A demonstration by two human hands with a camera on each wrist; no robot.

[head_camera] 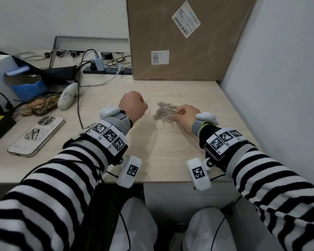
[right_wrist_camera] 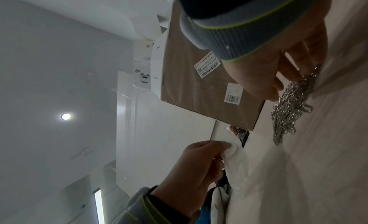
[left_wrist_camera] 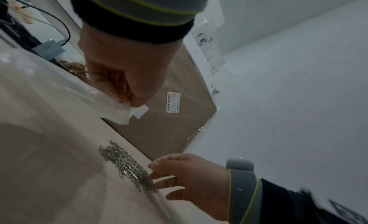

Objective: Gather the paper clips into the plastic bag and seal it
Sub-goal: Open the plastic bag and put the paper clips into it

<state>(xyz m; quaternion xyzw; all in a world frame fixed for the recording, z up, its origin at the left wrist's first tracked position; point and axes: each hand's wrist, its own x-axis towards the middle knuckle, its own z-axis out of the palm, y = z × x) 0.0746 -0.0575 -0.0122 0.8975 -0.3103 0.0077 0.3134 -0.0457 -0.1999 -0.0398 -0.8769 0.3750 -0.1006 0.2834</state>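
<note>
A heap of silver paper clips [head_camera: 166,111] lies on the light wooden desk [head_camera: 161,156], right of centre. My left hand [head_camera: 134,105] is held just left of the heap with its fingers curled, pinching the edge of a clear plastic bag [left_wrist_camera: 111,104] between thumb and fingers [left_wrist_camera: 129,98]. The bag hangs down to the desk and is almost invisible in the head view. My right hand [head_camera: 179,112] is at the heap's right side. Its spread fingertips [left_wrist_camera: 157,177] touch the clips [left_wrist_camera: 127,166] without closing round them.
A large cardboard box [head_camera: 185,42] stands against the wall behind the heap. A phone [head_camera: 36,136], a white handheld device [head_camera: 67,96], cables and a power strip [head_camera: 107,69] crowd the desk's left side. A white wall [head_camera: 279,87] borders the right.
</note>
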